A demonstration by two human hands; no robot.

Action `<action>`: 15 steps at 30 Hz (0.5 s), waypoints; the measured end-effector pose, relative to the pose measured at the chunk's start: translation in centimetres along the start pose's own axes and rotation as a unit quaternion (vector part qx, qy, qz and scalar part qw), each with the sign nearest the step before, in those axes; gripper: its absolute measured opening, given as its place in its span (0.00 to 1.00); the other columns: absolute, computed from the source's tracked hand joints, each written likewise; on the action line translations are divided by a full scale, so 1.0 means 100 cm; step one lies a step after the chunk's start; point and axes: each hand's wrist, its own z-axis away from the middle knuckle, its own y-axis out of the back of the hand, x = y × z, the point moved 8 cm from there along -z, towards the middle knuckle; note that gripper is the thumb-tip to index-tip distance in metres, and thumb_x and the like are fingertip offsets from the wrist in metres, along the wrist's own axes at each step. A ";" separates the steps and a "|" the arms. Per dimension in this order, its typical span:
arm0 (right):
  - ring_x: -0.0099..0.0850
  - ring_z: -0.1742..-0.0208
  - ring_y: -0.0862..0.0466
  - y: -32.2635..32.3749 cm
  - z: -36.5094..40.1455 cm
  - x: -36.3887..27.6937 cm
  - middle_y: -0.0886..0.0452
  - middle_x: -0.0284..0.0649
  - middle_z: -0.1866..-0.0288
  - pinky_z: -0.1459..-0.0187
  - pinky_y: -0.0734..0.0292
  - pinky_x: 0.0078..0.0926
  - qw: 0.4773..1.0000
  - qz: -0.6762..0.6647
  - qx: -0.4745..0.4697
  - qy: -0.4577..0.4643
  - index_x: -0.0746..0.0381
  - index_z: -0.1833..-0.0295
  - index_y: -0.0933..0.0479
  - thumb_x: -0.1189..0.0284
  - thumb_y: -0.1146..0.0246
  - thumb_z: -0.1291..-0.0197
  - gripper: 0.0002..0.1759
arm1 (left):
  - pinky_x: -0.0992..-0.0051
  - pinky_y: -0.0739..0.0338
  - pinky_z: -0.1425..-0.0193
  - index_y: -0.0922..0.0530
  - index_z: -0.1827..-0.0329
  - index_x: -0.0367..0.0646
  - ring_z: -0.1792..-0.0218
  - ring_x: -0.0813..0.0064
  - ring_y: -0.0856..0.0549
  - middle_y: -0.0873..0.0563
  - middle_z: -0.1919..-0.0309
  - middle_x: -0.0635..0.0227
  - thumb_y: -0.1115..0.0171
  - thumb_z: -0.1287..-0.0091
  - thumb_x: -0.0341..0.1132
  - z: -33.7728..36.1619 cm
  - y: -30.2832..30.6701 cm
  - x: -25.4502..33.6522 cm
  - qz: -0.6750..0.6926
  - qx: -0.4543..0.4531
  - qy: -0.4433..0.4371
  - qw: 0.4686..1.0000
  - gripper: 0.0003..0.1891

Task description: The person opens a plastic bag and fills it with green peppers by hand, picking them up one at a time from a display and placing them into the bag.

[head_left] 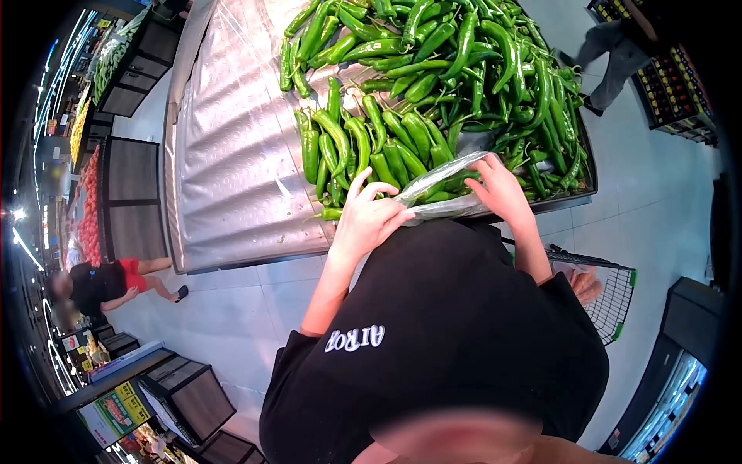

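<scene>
A clear plastic bag (448, 174) stretches between my two hands at the near edge of a heap of long green peppers (402, 139). At its left end, my left hand (369, 215) pinches the bag's rim between thumb and fingers, its other fingers curled over the nearest peppers. The bag's right end is held by my right hand (501, 188), fingers on the upper rim and thumb turned inward. The bag's mouth forms a narrow gap, and green shows through the film. My shirt hides the bag's lower part.
The peppers lie on a ridged silvery display stand (232, 155). To my right is a wire shopping cart (610, 298) with a bag in it. One person (116, 282) is at the left, another (614, 58) at the upper right. Produce stands (131, 201) line the left.
</scene>
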 end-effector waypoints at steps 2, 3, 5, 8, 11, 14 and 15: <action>0.48 0.44 0.17 0.016 0.000 -0.007 0.22 0.47 0.40 0.45 0.20 0.40 0.999 0.022 0.025 0.013 0.63 0.47 0.21 0.66 0.31 0.35 0.16 | 0.47 0.34 0.24 0.14 0.70 0.46 0.55 0.72 0.16 0.15 0.74 0.76 0.25 0.38 0.41 0.002 0.000 -0.005 -0.009 -0.001 0.011 1.000 0.10; 0.50 0.37 0.19 0.036 0.000 -0.021 0.23 0.47 0.33 0.40 0.21 0.40 0.993 0.023 0.079 0.079 0.64 0.44 0.21 0.66 0.32 0.35 0.18 | 0.47 0.34 0.24 0.14 0.70 0.46 0.56 0.72 0.16 0.16 0.75 0.76 0.25 0.38 0.42 0.003 0.001 -0.007 -0.014 -0.001 0.016 1.000 0.10; 0.51 0.34 0.21 0.054 -0.002 -0.016 0.26 0.46 0.27 0.36 0.23 0.40 0.996 -0.019 0.073 0.040 0.64 0.40 0.23 0.66 0.31 0.35 0.21 | 0.51 0.32 0.26 0.14 0.71 0.46 0.60 0.71 0.17 0.18 0.76 0.75 0.24 0.39 0.42 0.003 0.005 -0.006 -0.015 0.015 0.009 1.000 0.10; 0.50 0.34 0.20 0.081 0.004 -0.039 0.25 0.46 0.27 0.38 0.21 0.39 0.990 -0.011 0.108 0.095 0.62 0.31 0.27 0.67 0.31 0.36 0.29 | 0.54 0.29 0.31 0.16 0.72 0.46 0.62 0.69 0.19 0.18 0.76 0.73 0.24 0.39 0.41 0.003 0.011 -0.003 -0.009 0.026 -0.004 1.000 0.11; 0.49 0.37 0.18 0.100 0.011 -0.063 0.23 0.45 0.29 0.41 0.19 0.38 0.981 -0.004 0.151 0.125 0.62 0.30 0.27 0.68 0.31 0.35 0.29 | 0.58 0.26 0.38 0.18 0.74 0.45 0.64 0.66 0.20 0.19 0.76 0.70 0.26 0.37 0.40 -0.001 0.024 0.001 0.002 0.048 -0.012 0.999 0.12; 0.46 0.43 0.15 0.100 0.009 -0.068 0.20 0.42 0.33 0.44 0.18 0.37 0.982 0.018 0.157 0.101 0.62 0.35 0.22 0.68 0.33 0.33 0.22 | 0.60 0.26 0.45 0.20 0.75 0.44 0.66 0.63 0.21 0.21 0.77 0.69 0.30 0.34 0.40 -0.002 0.027 0.000 -0.007 0.061 -0.011 0.998 0.14; 0.45 0.45 0.14 0.089 0.004 -0.060 0.18 0.41 0.35 0.45 0.18 0.36 0.986 0.035 0.144 0.082 0.62 0.38 0.21 0.68 0.34 0.33 0.20 | 0.60 0.27 0.46 0.20 0.76 0.43 0.66 0.62 0.21 0.22 0.78 0.68 0.31 0.33 0.40 -0.002 0.021 -0.004 -0.004 0.065 -0.007 0.998 0.15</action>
